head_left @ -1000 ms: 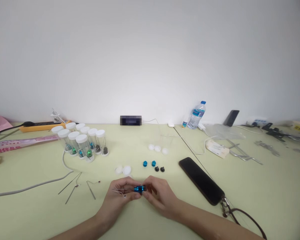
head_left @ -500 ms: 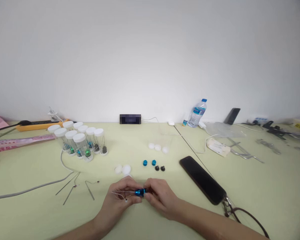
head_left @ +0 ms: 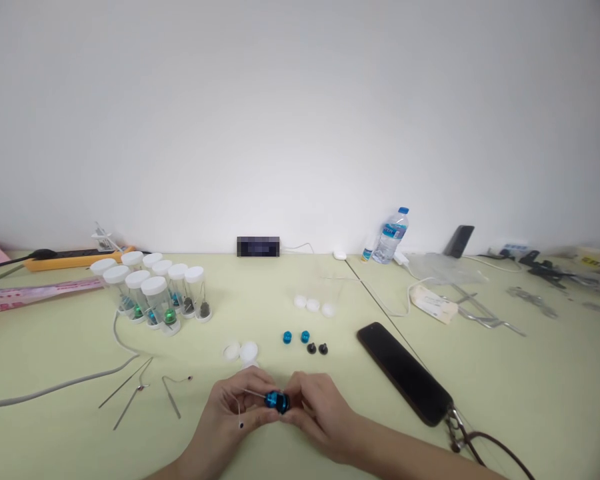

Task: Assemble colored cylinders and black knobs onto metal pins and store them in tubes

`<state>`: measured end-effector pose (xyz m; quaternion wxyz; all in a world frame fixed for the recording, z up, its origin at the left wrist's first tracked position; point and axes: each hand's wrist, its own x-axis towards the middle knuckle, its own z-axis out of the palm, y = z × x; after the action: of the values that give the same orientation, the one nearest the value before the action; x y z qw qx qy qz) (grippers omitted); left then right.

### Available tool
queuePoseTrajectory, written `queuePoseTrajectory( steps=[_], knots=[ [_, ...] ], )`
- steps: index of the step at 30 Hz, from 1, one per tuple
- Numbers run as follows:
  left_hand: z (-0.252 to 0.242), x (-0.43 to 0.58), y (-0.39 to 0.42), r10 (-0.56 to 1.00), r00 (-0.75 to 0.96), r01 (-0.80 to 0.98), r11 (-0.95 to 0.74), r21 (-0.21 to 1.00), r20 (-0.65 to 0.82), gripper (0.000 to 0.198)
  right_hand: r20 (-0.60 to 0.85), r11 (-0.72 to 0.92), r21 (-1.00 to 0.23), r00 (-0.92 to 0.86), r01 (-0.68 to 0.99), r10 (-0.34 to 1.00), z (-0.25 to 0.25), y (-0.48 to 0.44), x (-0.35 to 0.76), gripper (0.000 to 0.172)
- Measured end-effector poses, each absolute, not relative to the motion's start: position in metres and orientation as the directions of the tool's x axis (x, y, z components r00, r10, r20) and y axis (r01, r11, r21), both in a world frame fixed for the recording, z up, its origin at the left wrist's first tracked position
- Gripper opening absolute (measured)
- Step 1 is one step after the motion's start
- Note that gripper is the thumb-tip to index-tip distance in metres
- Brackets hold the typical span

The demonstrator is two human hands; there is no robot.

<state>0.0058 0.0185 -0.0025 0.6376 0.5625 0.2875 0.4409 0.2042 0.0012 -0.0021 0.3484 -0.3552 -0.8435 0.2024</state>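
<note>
Pinched between both hands is a small blue-and-black metallic part with a thin bent metal rod sticking out of its left side. My left hand is closed around the blue end and the rod; a small dark-tipped rod end pokes out below the fingers. At the black end, my right hand grips with thumb and fingertips. Just beyond the hands lie two blue knob-like pieces and two black stemmed discs. White round caps rest near my left fingers. Several bent metal rods lie to the left.
Several clear tubes with white lids stand at the left, some holding green, blue or dark parts. A black phone with a strap lies at right. Behind are a water bottle, a yellow power strip and a grey cable.
The blue-and-black part has tilted, its black end now turned more toward me. Both hands remain on it. The whole view has shifted slightly, with the table things lower in the picture.
</note>
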Motion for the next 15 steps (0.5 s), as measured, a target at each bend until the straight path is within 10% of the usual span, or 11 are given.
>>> queuePoseTrajectory(
  steps=[6,15],
  knots=[
    [-0.005,0.003,0.014,0.829,0.503,-0.213,-0.156,0.965,0.245,0.012,0.520,0.764,-0.552,-0.578,0.335,0.629,-0.004,0.005,0.205,0.032],
    [0.003,0.008,0.005,0.623,0.720,-0.031,-0.409,0.912,0.304,0.029,0.523,0.564,-0.822,-0.288,0.077,0.802,-0.004,-0.004,0.205,0.044]
  ],
)
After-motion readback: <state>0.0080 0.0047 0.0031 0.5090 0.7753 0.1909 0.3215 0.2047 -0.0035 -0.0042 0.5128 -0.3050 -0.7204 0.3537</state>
